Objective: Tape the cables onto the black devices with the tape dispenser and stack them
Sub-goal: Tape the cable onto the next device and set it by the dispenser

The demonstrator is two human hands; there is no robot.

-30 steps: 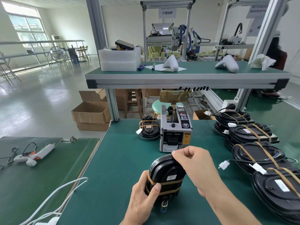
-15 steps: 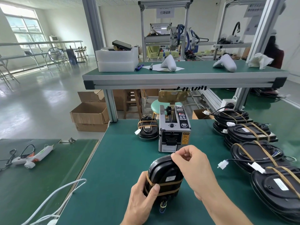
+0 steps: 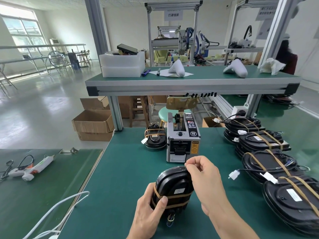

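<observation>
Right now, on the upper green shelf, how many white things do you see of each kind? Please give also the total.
Foam blocks: 2
Moulded white shells: 2
Crumpled white wrap: 1
Paper sheet: 1
Total: 6

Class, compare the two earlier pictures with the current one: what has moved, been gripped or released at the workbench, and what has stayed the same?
Very little changed. The right hand keeps its fingertips pinched at the top edge of the black device, barely shifting. The left hand keeps its grip on the device's lower left side, thumb over the brown tape bands. Nothing was let go. The tape dispenser and the taped devices stacked on the right stay put.
</observation>
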